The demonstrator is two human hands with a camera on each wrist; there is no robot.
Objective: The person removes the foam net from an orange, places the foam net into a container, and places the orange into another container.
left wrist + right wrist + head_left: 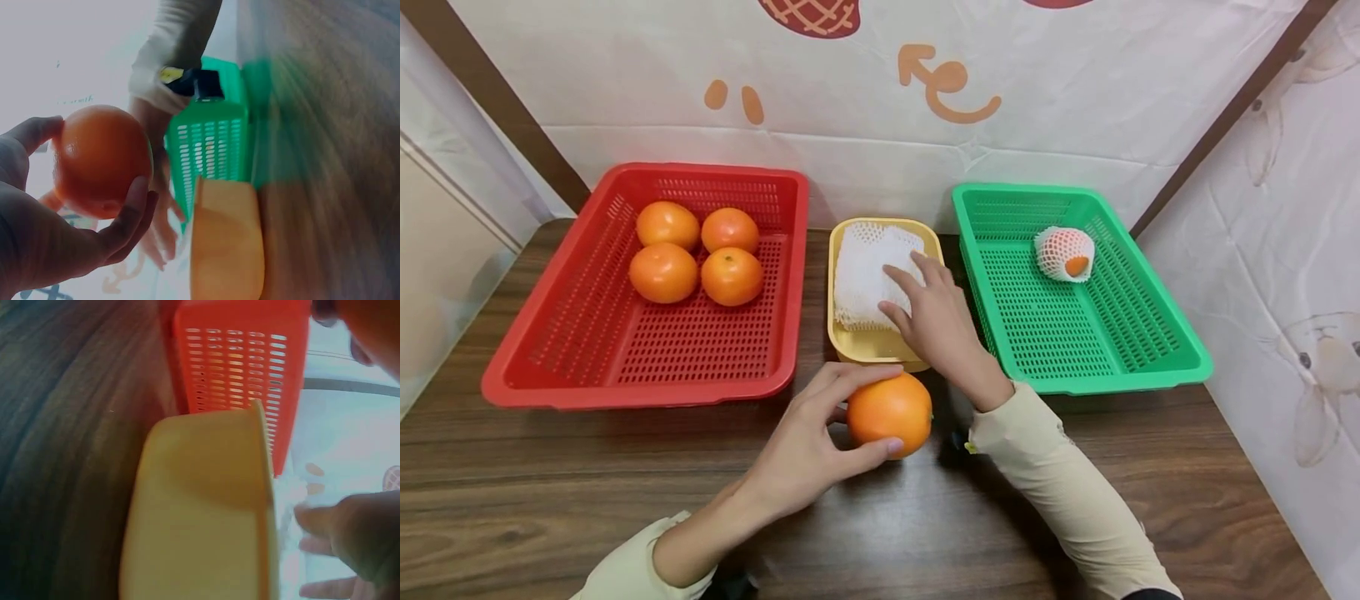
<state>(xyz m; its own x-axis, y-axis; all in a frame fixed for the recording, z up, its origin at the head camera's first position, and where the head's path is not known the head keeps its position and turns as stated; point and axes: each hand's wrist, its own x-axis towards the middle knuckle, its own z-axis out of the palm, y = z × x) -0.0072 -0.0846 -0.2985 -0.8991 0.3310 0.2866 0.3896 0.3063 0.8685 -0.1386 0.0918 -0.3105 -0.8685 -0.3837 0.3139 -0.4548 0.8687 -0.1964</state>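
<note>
An orange (890,414) is gripped between the thumb and fingers of my left hand (808,442), in front of the yellow box. The left wrist view shows the same orange (102,161) with the fingers curled round its sides. My right hand (942,317) reaches over the yellow box (857,346) with fingers spread, fingertips right at the stack of white foam fruit nets (868,275). In the right wrist view the right hand (369,540) shows beside the box's rim, and nothing is seen in its fingers.
A red basket (767,354) on the left holds several oranges (732,277). In the green basket (1037,333) on the right lies one orange in a white foam net (1065,253). All stand on a dark wooden table (587,467), with a printed cloth (865,92) behind.
</note>
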